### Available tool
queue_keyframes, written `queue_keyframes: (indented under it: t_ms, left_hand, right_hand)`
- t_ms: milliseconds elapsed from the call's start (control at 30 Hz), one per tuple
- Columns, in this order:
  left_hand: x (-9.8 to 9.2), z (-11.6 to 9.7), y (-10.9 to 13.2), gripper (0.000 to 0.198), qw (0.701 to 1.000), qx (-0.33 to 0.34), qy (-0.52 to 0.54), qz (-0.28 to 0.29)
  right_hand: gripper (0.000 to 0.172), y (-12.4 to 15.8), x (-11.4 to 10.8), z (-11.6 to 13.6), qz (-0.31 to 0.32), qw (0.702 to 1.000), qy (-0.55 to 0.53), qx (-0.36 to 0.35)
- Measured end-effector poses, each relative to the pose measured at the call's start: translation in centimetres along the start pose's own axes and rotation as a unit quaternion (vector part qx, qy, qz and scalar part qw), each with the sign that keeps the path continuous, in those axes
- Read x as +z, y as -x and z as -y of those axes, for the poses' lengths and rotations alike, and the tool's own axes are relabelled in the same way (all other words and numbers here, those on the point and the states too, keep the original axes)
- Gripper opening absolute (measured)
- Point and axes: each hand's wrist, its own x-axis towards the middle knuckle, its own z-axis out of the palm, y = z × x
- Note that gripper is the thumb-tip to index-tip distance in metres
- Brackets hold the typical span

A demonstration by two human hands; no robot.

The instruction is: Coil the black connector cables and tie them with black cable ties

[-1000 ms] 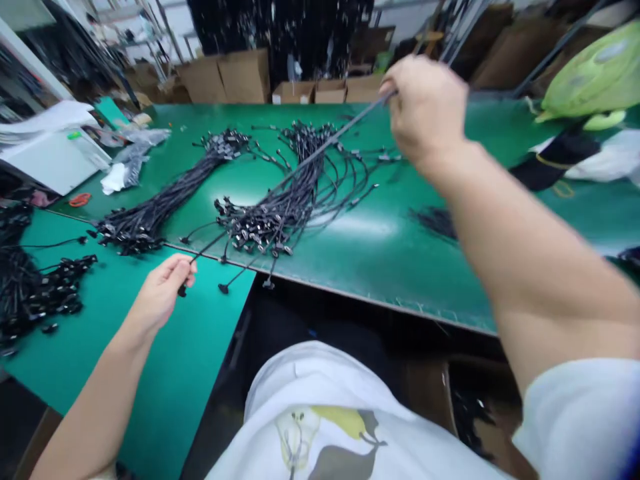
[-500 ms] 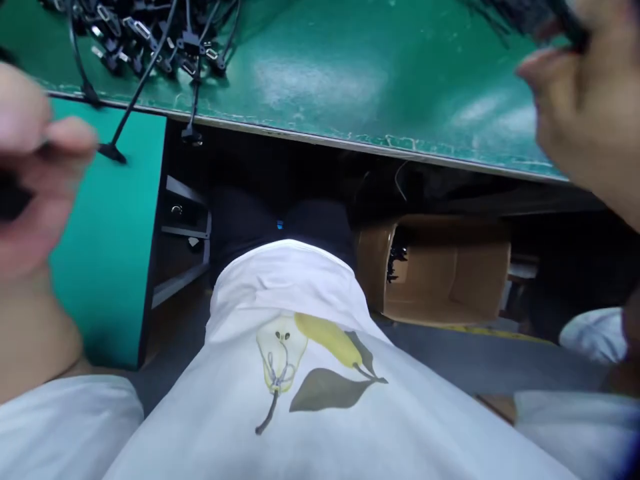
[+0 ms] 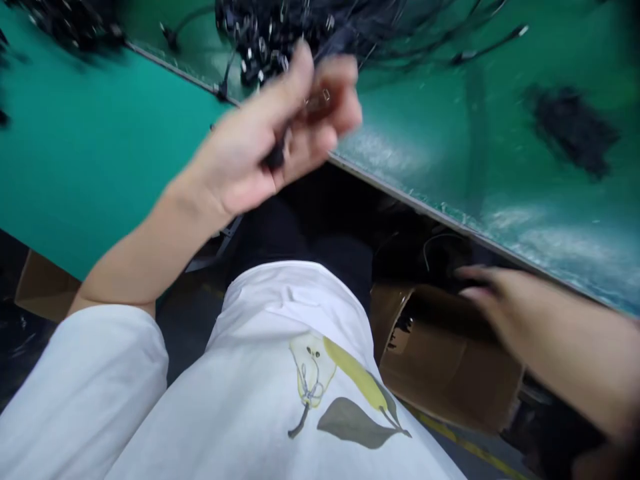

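My left hand (image 3: 270, 133) is raised in front of the table edge, its fingers curled around a black cable end (image 3: 275, 157) with a small metal connector showing near the fingertips. Just beyond it lies a pile of black cables (image 3: 280, 30) on the dark green table (image 3: 450, 153). My right hand (image 3: 487, 297) reaches down under the table edge over an open cardboard box (image 3: 440, 360) on the floor; its fingers are stretched out but blurred, and nothing shows in them.
A lighter green table (image 3: 75, 153) stands on the left with more black cables (image 3: 75, 23) at its far edge. A dark clump (image 3: 575, 127) lies on the big table at right. My white shirt with a pear print (image 3: 320, 393) fills the bottom.
The camera swung left and tilted. My right hand dropped from the upper right down toward the cardboard box. My left hand moved to the middle, still closed on a cable end.
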Motion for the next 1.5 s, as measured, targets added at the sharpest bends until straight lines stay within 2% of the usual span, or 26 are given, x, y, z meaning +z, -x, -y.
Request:
queue_keyframes:
  t_ms: [67, 133, 167, 233, 300, 333, 400, 500, 567, 633, 700, 767, 833, 933, 1000, 1067, 1167, 1267, 1333, 1400, 1433, 1500]
  left_hand:
    - [1.9, 2.2, 0.5, 0.037, 0.997, -0.068, -0.002, 0.036]
    - [2.7, 4.1, 1.1, 0.030, 0.992, -0.067, -0.076, 0.081]
    - [2.8, 4.9, 1.4, 0.029, 0.986, -0.056, -0.121, 0.103]
    - [2.9, 6.2, 2.1, 0.027, 0.963, -0.042, -0.223, 0.146]
    - [3.2, 6.9, 2.7, 0.029, 0.941, -0.061, -0.281, 0.181]
    - [3.3, 7.2, 2.9, 0.032, 0.939, -0.086, -0.272, 0.194]
    - [3.5, 7.6, 3.2, 0.037, 0.951, -0.145, -0.187, 0.197]
    - [3.1, 7.5, 3.1, 0.033, 0.965, -0.209, -0.035, 0.156]
    - [2.2, 7.0, 3.0, 0.030, 0.964, -0.231, 0.014, 0.133]
    - [1.2, 6.2, 2.9, 0.027, 0.967, -0.225, 0.064, 0.099]
    - [0.2, 5.3, 2.8, 0.024, 0.976, -0.171, 0.128, 0.030]
    - [-0.3, 4.4, 2.5, 0.022, 0.980, -0.099, 0.169, -0.045]
    - [-0.4, 4.0, 1.9, 0.025, 0.983, -0.056, 0.152, -0.090]
    - [-0.3, 4.4, 0.5, 0.033, 0.992, -0.067, 0.050, -0.096]
    - [-0.4, 5.1, -0.7, 0.036, 0.993, -0.085, -0.001, -0.082]
    - [-0.3, 5.6, -1.7, 0.035, 0.993, -0.089, -0.022, -0.067]
    - [0.2, 6.5, -2.8, 0.036, 0.994, -0.082, -0.065, -0.032]
    - [1.2, 7.2, -2.8, 0.032, 0.977, -0.069, -0.197, 0.048]
    - [1.3, 7.4, -2.5, 0.033, 0.942, -0.063, -0.306, 0.126]
    - [0.8, 7.4, -2.3, 0.038, 0.910, -0.083, -0.356, 0.195]
    - [0.3, 7.3, -2.3, 0.040, 0.908, -0.102, -0.345, 0.214]
    - [-0.8, 7.2, -2.4, 0.041, 0.926, -0.138, -0.278, 0.218]
  right_hand:
    - [0.028, -0.7, -0.9, 3.2, 0.052, 0.992, -0.045, -0.110]
    - [0.022, -2.1, -2.2, 5.8, 0.110, 0.963, -0.123, -0.212]
    - [0.020, -3.1, -2.9, 6.6, 0.108, 0.955, -0.155, -0.229]
    - [0.019, -5.0, -4.3, 7.0, 0.037, 0.960, -0.189, -0.206]
    - [0.022, -6.6, -5.2, 6.1, -0.050, 0.963, -0.214, -0.158]
    - [0.023, -7.2, -5.3, 5.5, -0.077, 0.960, -0.230, -0.138]
    - [0.024, -8.1, -4.7, 3.8, -0.097, 0.951, -0.272, -0.113]
    - [0.022, -8.5, -2.6, 1.0, -0.101, 0.934, -0.336, -0.073]
    - [0.023, -8.1, -0.4, -0.9, -0.107, 0.927, -0.358, -0.029]
    - [0.024, -7.3, 2.0, -2.6, -0.111, 0.925, -0.363, 0.012]
    - [0.026, -6.4, 4.3, -3.3, -0.113, 0.926, -0.359, 0.022]
    - [0.026, -5.4, 6.0, -2.9, -0.136, 0.932, -0.336, 0.006]
    - [0.027, -4.7, 6.6, -1.5, -0.193, 0.944, -0.267, -0.014]
    - [0.025, -3.9, 5.7, 1.1, -0.269, 0.948, -0.154, -0.071]
    - [0.023, -3.6, 4.8, 2.6, -0.282, 0.943, -0.137, -0.115]
    - [0.025, -3.4, 4.1, 4.1, -0.259, 0.942, -0.162, -0.138]
    - [0.025, -3.7, 3.4, 6.4, -0.158, 0.952, -0.211, -0.154]
    - [0.019, -5.7, 1.6, 8.0, -0.087, 0.947, -0.232, -0.204]
    - [0.019, -7.7, 0.0, 8.1, -0.105, 0.945, -0.241, -0.197]
    - [0.028, -9.9, -1.2, 7.5, -0.149, 0.941, -0.270, -0.138]
    - [0.031, -11.0, -1.5, 7.1, -0.169, 0.934, -0.298, -0.103]
    - [0.033, -12.7, -1.3, 6.5, -0.186, 0.908, -0.372, -0.057]
